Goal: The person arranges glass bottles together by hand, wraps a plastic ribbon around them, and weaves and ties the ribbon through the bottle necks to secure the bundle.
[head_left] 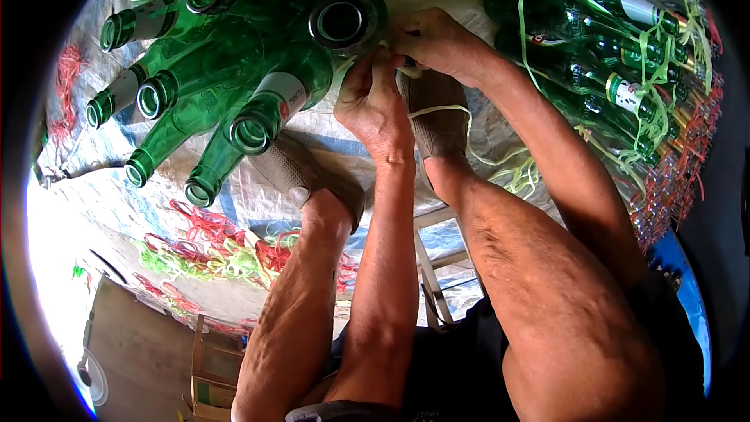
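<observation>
A green glass bottle (348, 19) stands mouth toward me at the edge of a cluster of green bottles (211, 62). Right beside it, my left hand (375, 101) is closed, with thumb and fingertips pinched together. My right hand (437, 43) meets it from the right, its fingers also closed in a pinch. Pale strands of plastic string (410, 72) show at both hands' fingertips, though the fingers hide most of what they grip. Another length of pale string (449, 108) crosses over my right shoe (437, 129).
Bottles tied with yellow-green string (578, 47) lie at the right. Red and green string scraps (226, 242) are heaped on the woven sheet (258, 176). A loose string tangle (519, 172) lies beside my right leg. Behind my feet is a metal frame (433, 262).
</observation>
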